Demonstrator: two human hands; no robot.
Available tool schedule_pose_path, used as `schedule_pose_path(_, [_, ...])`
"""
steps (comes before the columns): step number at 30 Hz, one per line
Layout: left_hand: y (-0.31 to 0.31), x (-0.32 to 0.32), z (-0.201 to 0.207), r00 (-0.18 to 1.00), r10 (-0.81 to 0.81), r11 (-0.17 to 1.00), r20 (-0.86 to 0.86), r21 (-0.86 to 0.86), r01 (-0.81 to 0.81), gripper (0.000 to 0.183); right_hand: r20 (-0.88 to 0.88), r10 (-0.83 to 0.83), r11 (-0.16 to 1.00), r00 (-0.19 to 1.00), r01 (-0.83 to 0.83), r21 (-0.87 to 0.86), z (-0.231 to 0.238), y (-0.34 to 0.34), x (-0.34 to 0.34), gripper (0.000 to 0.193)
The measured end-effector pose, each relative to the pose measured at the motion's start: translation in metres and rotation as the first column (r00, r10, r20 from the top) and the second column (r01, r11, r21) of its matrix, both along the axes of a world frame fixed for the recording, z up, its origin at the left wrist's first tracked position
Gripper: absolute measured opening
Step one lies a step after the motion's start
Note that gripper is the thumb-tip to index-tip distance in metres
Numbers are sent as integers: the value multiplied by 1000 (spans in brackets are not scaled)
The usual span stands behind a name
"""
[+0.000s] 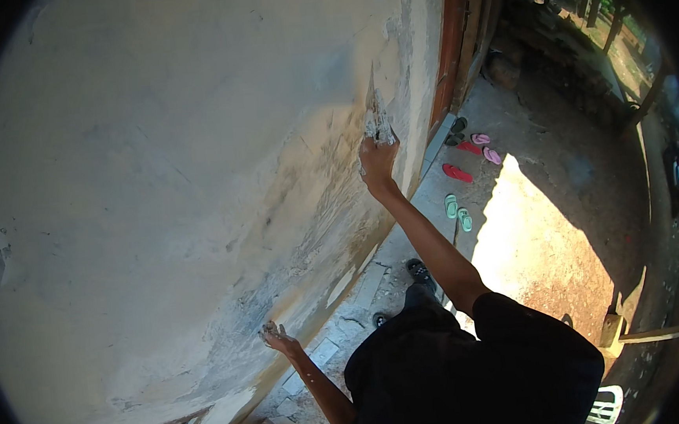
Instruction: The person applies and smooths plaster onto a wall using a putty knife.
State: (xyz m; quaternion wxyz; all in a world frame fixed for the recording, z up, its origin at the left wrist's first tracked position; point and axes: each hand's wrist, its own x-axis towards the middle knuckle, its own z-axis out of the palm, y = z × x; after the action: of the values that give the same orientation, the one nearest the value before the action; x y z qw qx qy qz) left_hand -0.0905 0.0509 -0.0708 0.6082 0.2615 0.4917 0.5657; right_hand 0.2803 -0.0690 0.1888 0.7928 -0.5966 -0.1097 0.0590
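My right hand (381, 160) is raised against the wall near its right edge, fingers closed around a pointed, plaster-smeared tool (379, 122). The tool looks like a trowel or scraper; its exact kind is hard to tell. Its tip points up along the wall. Lower down, my left hand (277, 338) is held close to the wall with its fingers curled and coated in grey paste. What lies in those fingers is too small to make out. The cream wall (154, 146) has rough grey and brown patches between and around both hands.
A wooden door frame (454, 42) borders the wall at upper right. Several sandals, including a red one (457, 173) and a mint-green one (451, 206), lie on the floor. Broken tiles (347, 322) run along the wall's foot. A white plastic chair (605, 406) stands at lower right.
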Motion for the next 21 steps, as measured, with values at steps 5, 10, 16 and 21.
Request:
schedule_pose_path(5, [8,-14,-13,998,-64,998,-12,8,65,15,142,-16,996,990,28,-84,-43,60,-68,38])
schedule_pose_path(10, [4,-3,-14,996,-76,996,-37,47,78,17,401,233,921,886,-69,-383,-109,57,-129,39])
schedule_pose_path(16, [3,-4,-12,995,-81,997,-58,14,82,19,233,74,992,970,-47,-118,-119,2,-75,53])
schedule_pose_path(21, [6,-7,-21,989,-126,991,-79,29,129,23,-51,-14,999,999,16,42,-36,7,30,29])
